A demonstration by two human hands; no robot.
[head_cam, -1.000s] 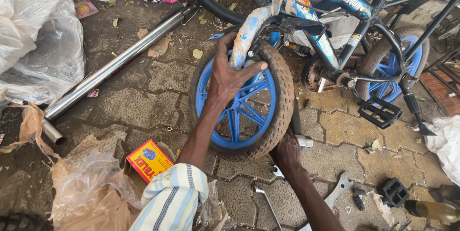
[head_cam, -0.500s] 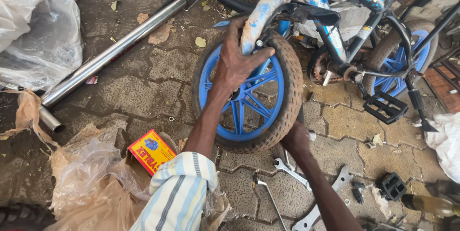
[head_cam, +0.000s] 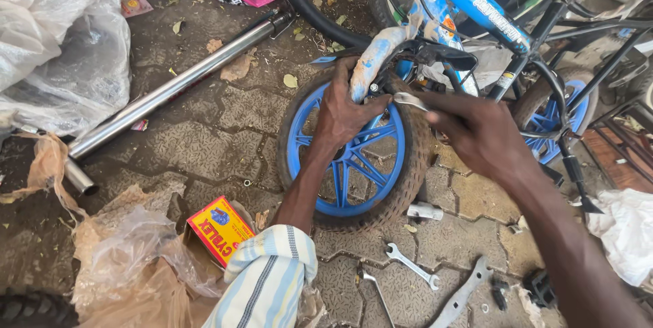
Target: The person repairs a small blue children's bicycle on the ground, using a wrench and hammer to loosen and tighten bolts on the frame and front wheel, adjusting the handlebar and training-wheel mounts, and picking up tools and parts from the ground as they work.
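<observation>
Left hand [head_cam: 347, 113]: fingers clamped over the fork [head_cam: 373, 69] at the blue wheel [head_cam: 350, 148], which stands on the paved ground under the bike.
Right hand [head_cam: 479, 134]: fingers pinching a spanner [head_cam: 410, 101] at the axle.
Tip: brace the wheel, seat the spanner squarely.
Change: right hand was below the wheel; now up beside it.

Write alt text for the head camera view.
A person's left hand grips a small blue-spoked bicycle wheel at the fork, while the right hand brings a wrench to its hub. Spanners, a metal tube and a yellow-red box lie on the paving.
</observation>
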